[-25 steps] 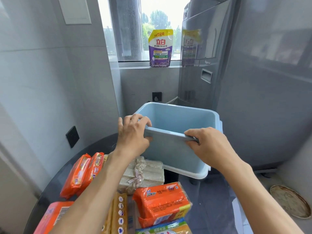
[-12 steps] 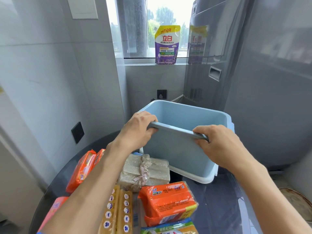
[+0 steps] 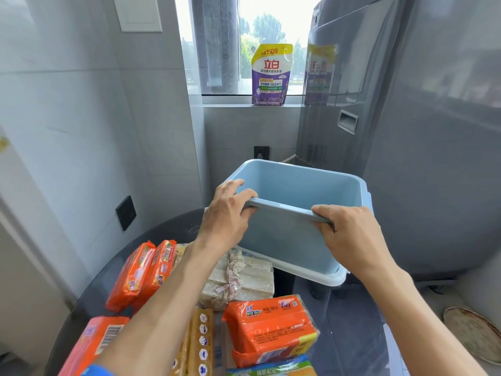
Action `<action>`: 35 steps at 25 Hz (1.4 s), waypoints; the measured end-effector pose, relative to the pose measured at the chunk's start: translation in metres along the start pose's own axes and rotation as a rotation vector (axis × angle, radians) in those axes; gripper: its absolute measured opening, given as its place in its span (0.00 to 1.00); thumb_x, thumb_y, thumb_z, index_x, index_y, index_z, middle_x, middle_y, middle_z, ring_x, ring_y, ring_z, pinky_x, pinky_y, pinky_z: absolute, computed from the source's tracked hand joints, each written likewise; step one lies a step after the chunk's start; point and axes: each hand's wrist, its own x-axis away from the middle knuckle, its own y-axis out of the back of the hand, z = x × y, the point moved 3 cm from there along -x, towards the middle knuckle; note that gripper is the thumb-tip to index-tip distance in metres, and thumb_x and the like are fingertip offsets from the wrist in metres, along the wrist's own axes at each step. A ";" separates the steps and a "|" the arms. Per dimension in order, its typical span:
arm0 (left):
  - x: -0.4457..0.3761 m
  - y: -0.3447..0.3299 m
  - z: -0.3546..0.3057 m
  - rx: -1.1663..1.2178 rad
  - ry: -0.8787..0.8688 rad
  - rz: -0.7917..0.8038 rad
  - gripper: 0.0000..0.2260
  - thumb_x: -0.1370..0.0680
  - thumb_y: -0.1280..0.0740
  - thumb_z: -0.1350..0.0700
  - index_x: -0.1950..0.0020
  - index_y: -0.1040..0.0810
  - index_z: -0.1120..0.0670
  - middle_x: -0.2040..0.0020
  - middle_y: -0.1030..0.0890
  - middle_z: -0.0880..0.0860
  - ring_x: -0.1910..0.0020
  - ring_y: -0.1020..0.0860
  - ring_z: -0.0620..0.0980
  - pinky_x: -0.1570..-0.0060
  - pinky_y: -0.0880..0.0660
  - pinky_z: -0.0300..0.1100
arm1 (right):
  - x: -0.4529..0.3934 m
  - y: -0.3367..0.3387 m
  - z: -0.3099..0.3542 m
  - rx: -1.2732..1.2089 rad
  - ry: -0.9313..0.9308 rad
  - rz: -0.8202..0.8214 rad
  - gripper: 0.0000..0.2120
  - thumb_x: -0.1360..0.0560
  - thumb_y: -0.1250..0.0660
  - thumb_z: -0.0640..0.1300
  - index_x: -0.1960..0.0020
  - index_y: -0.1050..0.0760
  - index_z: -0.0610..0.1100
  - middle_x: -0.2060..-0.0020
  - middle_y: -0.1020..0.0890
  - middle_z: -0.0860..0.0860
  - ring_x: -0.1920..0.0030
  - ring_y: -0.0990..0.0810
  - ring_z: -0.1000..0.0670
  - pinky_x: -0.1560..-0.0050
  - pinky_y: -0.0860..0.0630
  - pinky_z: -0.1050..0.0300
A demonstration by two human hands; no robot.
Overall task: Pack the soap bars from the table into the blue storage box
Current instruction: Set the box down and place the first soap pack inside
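I see the blue box (image 3: 287, 240) at the far edge of the dark round table (image 3: 89, 297), tipped with its open mouth facing away and up; what I can see of its inside is bare blue plastic with nothing in it. It sits on a paler base that sticks out under it. The soap is all on the table on my side of the box: two orange packs (image 3: 141, 272) standing on edge at the left, a pale wrapped bundle of bars (image 3: 244, 280) touching the box's base, a big orange pack (image 3: 271, 327) in front of that, a yellowish strip of bars (image 3: 200, 343) beside it, and a pink-orange pack (image 3: 92, 346) at the near left. My left hand (image 3: 225, 221) is curled over the near rim at its left corner, fingers inside, thumb underneath. My right hand (image 3: 349, 237) grips the same rim further right, fingers wrapped over the edge
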 end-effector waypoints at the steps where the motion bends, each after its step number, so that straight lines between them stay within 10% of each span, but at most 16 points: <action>1: -0.001 -0.001 0.000 0.008 -0.008 -0.015 0.09 0.20 0.33 0.54 0.40 0.21 0.51 0.27 0.31 0.54 0.25 0.39 0.53 0.39 0.27 0.61 | 0.001 0.000 0.000 -0.007 0.005 -0.017 0.05 0.29 0.30 0.34 0.59 0.19 0.43 0.71 0.18 0.49 0.69 0.23 0.40 0.66 0.36 0.56; 6: -0.001 -0.007 0.000 0.051 -0.048 -0.014 0.07 0.20 0.33 0.57 0.42 0.21 0.54 0.37 0.23 0.50 0.30 0.35 0.52 0.39 0.28 0.55 | 0.002 -0.006 0.002 -0.018 -0.018 0.023 0.07 0.27 0.31 0.33 0.54 0.17 0.42 0.65 0.14 0.47 0.63 0.19 0.38 0.58 0.27 0.49; 14: -0.005 0.019 -0.002 -0.134 -0.039 0.243 0.03 0.19 0.36 0.53 0.47 0.25 0.50 0.47 0.25 0.48 0.39 0.30 0.51 0.47 0.29 0.50 | 0.003 0.003 0.008 -0.011 -0.058 0.215 0.09 0.25 0.34 0.39 0.51 0.19 0.50 0.63 0.16 0.50 0.59 0.22 0.41 0.65 0.41 0.56; 20: 0.008 0.071 -0.012 -0.109 -0.076 0.039 0.16 0.30 0.26 0.50 0.45 0.26 0.48 0.48 0.24 0.48 0.47 0.24 0.51 0.48 0.25 0.50 | 0.005 0.012 0.011 -0.076 -0.041 0.217 0.16 0.26 0.29 0.48 0.39 0.21 0.49 0.48 0.15 0.52 0.46 0.23 0.43 0.48 0.28 0.48; 25: 0.087 0.056 0.034 -0.304 0.012 0.850 0.41 0.36 0.23 0.41 0.29 0.41 0.31 0.25 0.39 0.41 0.26 0.39 0.47 0.33 0.35 0.49 | 0.006 0.020 0.039 -0.193 0.015 -0.020 0.09 0.27 0.27 0.44 0.47 0.18 0.46 0.53 0.14 0.51 0.50 0.20 0.42 0.48 0.25 0.44; 31: 0.091 0.046 0.033 -0.141 -0.057 0.525 0.34 0.37 0.25 0.44 0.34 0.33 0.38 0.40 0.28 0.42 0.39 0.30 0.46 0.42 0.27 0.46 | 0.024 -0.016 0.077 -0.306 0.165 0.350 0.19 0.25 0.29 0.49 0.35 0.24 0.52 0.42 0.17 0.56 0.43 0.22 0.50 0.42 0.26 0.53; 35: 0.090 0.073 0.006 -0.143 -0.470 0.308 0.21 0.33 0.28 0.40 0.42 0.29 0.40 0.42 0.27 0.40 0.38 0.33 0.44 0.44 0.31 0.37 | 0.027 -0.028 0.075 -0.532 0.132 0.574 0.39 0.30 0.23 0.52 0.24 0.37 0.55 0.29 0.28 0.58 0.30 0.32 0.56 0.31 0.37 0.61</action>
